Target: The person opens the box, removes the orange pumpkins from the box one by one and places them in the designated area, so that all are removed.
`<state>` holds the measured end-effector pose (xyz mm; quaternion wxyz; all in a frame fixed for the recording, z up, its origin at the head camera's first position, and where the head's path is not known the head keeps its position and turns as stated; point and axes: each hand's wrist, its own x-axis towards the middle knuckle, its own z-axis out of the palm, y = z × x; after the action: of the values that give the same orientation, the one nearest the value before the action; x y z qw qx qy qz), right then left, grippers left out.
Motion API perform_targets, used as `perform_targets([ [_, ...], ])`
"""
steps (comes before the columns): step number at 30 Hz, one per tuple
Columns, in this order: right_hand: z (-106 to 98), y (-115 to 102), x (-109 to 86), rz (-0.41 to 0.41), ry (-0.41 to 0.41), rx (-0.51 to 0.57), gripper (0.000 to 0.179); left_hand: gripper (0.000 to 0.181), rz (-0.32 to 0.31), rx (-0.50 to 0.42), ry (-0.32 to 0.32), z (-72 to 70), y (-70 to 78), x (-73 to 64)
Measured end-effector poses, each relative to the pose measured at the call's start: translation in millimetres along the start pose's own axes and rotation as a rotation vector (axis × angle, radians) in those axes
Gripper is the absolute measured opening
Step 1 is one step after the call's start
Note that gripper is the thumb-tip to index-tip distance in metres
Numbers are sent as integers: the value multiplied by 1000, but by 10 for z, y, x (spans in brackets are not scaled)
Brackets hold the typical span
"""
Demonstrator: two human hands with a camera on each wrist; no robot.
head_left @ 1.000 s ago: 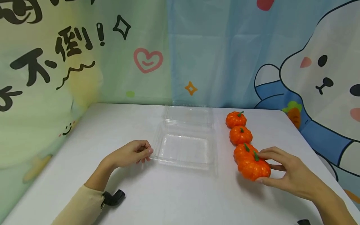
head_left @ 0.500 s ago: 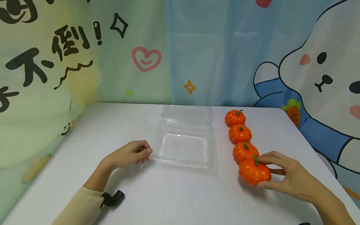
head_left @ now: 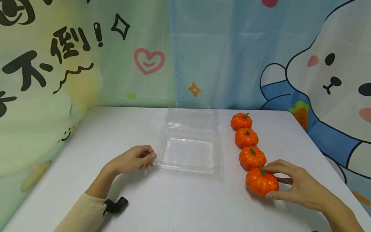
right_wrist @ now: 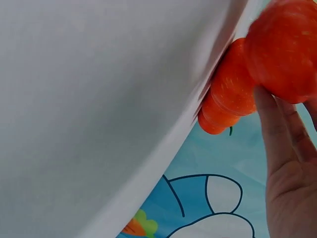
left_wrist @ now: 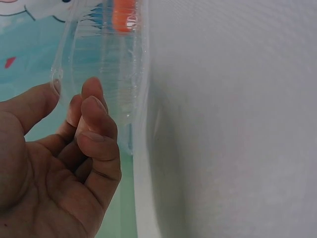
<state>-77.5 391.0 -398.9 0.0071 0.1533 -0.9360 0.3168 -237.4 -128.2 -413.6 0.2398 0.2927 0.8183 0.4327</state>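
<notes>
A clear plastic clamshell box (head_left: pixel 188 153) lies with its lid folded back in the middle of the table. At its near left corner my left hand (head_left: pixel 136 159) pinches the rim, thumb above and fingers curled below; the left wrist view shows the thumb (left_wrist: pixel 37 106) at the clear edge. My right hand (head_left: pixel 298 185) grips the nearest small orange pumpkin (head_left: pixel 262 183) by its right side, thumb in front and fingers behind. Behind it, the second pumpkin (head_left: pixel 252 158), third pumpkin (head_left: pixel 246 138) and farthest pumpkin (head_left: pixel 241 121) form a row, each with a green stem.
The white table (head_left: pixel 185 203) ends at a printed cloth backdrop (head_left: pixel 203 54) with a bear, a heart and writing. A black strap piece (head_left: pixel 116 205) sits at the left sleeve (head_left: pixel 84 212).
My right hand has brought the nearest pumpkin down and toward me, so it overlaps the second pumpkin less. My left hand stays at the box corner.
</notes>
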Motion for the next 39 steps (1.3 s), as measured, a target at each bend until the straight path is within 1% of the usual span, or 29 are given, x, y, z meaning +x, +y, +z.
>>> perform_targets([
  [7,16,14,-1,58,-58,1,64,27,-1,-20,7,29,-30,1],
  [13,23,31,-4,106,-99,30,69,29,6,-26,1,55,-40,-4],
  [20,15,80,4,137,-128,42,73,28,21,-11,8,32,-30,15],
  [23,24,104,10,141,-145,51,76,28,18,-1,16,12,-23,15],
  [30,49,131,11,148,-156,80,82,29,1,8,40,-17,-14,-2],
  [33,79,142,6,148,-158,71,84,29,2,11,43,-23,-18,-5],
  [37,99,143,-2,181,-161,47,91,29,9,15,43,-38,-22,-1],
  [39,98,134,-3,185,-162,38,95,30,15,10,47,-49,-24,-2],
])
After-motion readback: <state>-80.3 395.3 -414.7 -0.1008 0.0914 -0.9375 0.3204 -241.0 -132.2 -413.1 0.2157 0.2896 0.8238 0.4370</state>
